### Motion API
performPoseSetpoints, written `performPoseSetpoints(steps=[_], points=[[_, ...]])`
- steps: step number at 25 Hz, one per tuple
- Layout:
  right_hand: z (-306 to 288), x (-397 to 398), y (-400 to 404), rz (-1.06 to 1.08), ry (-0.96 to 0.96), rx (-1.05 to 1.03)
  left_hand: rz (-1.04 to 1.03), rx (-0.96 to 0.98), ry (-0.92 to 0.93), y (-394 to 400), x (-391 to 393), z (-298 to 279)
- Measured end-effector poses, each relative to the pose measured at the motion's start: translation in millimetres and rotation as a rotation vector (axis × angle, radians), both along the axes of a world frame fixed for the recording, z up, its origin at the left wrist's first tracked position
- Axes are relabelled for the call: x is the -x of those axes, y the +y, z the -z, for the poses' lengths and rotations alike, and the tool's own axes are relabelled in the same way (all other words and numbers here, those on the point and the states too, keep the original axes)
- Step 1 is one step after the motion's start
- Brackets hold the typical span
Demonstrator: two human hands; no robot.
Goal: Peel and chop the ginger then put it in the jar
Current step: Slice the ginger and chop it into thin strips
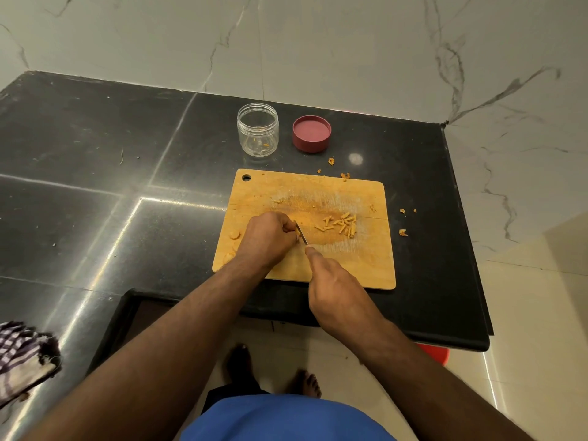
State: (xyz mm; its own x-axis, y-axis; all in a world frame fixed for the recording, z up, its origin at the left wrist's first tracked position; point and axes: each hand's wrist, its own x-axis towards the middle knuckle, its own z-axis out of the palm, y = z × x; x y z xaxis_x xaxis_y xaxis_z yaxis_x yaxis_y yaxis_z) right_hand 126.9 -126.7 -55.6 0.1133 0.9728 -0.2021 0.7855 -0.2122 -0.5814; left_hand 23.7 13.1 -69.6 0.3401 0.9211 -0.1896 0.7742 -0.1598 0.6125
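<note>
A: Where is the ginger?
B: Cut sticks (342, 225) lie in a loose heap right of centre on the board (350, 262). Round slices (234, 234) sit at the board's left edge, beside the left hand (267, 238).
A: What are the hands holding?
B: The left hand is curled knuckles-up on the board, fingers tucked under; what they pinch is hidden, so I cannot tell. The right hand (331, 281) is wrapped round the knife (301, 233) handle, with a finger stretched along the top. The blade points toward the upper left, its tip touching the left hand's fingers.
A: And the jar?
B: The jar (257, 128) stands upright and open above the board, with a few orange specks inside. Its red lid (311, 134) lies just right of it, inside up.
A: Anything else?
B: Scraps (331, 161) dot the dark table (95, 138) above and right of the board. A checked cloth (22, 354) sits at lower left.
</note>
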Motion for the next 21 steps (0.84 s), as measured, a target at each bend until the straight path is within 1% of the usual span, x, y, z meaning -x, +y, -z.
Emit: performPoseSetpoints(steps=[5, 10, 13, 17, 21], points=[[-1, 0, -17, 0.002, -0.036, -0.005, -0.002, -0.012, 0.010, 0, -1, 0], [-4, -1, -38, 0.053, -0.035, 0.047, 0.010, -0.027, 0.018, -1, 0, -1], [-7, -9, -42, 0.067, -0.140, -0.058, 0.020, -0.006, 0.016, 0, 1, 0], [-6, -12, -31, 0.097, -0.008, -0.115, 0.019, 0.004, 0.011, -1, 2, 0], [0, -3, -20, 0.038, 0.015, -0.094, -0.005, -0.021, -0.005, -4, 1, 0]])
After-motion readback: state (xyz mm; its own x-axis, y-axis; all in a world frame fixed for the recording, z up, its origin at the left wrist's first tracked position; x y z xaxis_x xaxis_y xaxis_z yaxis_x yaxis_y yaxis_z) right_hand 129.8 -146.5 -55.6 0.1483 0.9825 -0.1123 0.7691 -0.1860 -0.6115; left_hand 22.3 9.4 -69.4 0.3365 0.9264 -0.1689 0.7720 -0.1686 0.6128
